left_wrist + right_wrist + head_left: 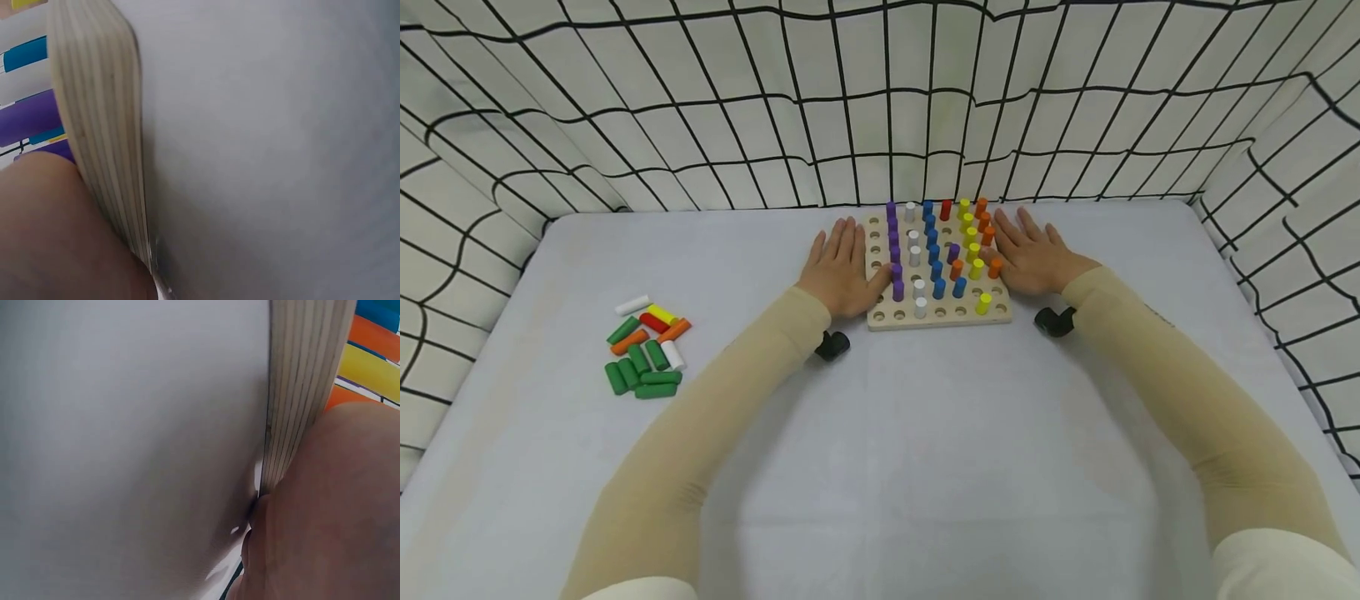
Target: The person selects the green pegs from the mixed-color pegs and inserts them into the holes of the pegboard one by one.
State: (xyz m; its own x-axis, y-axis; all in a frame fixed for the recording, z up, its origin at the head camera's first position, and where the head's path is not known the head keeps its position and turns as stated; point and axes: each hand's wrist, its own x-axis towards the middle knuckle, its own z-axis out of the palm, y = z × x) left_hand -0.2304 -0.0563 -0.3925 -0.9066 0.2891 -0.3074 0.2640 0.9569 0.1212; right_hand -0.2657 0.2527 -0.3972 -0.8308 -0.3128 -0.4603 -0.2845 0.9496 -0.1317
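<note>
Because both hands lie flat with spread fingers, left hand (pixel 838 267) and right hand (pixel 1032 254) steady the pegboard (pixel 937 314) on the tabletop (pixel 925 433), each grip open.

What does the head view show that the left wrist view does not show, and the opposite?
Only the head view shows both hands flat on the table, the left hand and right hand against the sides of the pegboard, and the loose pegs lying far to the left. Only the left wrist view shows the layered plywood edge of the board from very close. Both show the white table, purple pegs and blue pegs.
</note>
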